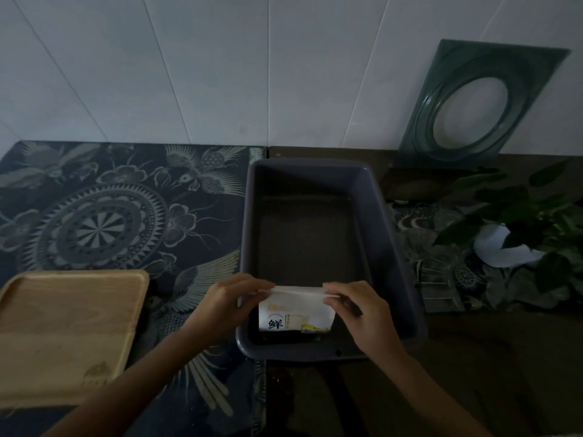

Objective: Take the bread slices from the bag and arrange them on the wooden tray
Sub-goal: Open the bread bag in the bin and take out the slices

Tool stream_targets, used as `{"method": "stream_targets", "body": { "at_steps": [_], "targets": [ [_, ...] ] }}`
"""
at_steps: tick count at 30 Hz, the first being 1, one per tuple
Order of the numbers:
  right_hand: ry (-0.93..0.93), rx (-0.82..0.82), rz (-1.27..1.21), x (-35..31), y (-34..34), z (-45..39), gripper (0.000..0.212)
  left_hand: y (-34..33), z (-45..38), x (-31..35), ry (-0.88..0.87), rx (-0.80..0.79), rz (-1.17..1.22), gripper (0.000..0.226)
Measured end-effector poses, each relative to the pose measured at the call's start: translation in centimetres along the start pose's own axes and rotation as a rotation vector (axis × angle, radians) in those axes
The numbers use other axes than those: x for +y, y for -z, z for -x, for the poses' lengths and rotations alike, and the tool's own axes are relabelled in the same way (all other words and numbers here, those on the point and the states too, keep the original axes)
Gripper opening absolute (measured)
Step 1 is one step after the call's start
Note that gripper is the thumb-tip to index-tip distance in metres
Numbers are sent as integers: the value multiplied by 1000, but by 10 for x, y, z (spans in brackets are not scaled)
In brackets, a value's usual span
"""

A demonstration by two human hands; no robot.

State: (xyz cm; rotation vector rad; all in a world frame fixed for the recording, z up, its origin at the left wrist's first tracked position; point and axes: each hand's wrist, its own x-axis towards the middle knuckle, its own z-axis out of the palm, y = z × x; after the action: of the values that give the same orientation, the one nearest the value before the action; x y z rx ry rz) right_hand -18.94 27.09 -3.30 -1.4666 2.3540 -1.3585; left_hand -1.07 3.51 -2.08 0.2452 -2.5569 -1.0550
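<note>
A white bread bag with black printed characters stands upright at the near end of a dark grey plastic tub. My left hand pinches the bag's top strip at its left end. My right hand pinches the same strip at its right end. The bag's top looks closed, and no bread slices show. A light wooden tray lies at the left, on the patterned mat, with nothing on it.
A dark mat with bird and mandala patterns covers the left of the counter. A leafy plant in a white pot stands at the right. A green square panel with an oval hole leans on the white wall.
</note>
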Motion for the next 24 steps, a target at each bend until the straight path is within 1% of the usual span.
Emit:
{"method": "stream_targets", "body": {
  "at_steps": [4, 9, 15, 19, 21, 24],
  "targets": [
    [34, -17, -17, 3, 0, -4, 18, -3, 2, 4, -23, -13, -6, 29],
    [20, -39, 1, 3, -4, -2, 19, -3, 7, 2, -66, -22, -45, 29],
    [-26, -8, -38, -5, -6, 2, 22, -1, 7, 9, -17, 20, -7, 35],
    [-41, -22, -16, -6, -5, 7, 25, 4, 6, 16, 7, 6, 0, 37],
    [-47, -30, 18, -6, -5, 8, 23, 6, 4, 19, 9, 13, -2, 36],
    [-57, -16, 37, -9, -2, 5, 23, 6, 2, 23, 38, 21, 29, 27]
  ]
}}
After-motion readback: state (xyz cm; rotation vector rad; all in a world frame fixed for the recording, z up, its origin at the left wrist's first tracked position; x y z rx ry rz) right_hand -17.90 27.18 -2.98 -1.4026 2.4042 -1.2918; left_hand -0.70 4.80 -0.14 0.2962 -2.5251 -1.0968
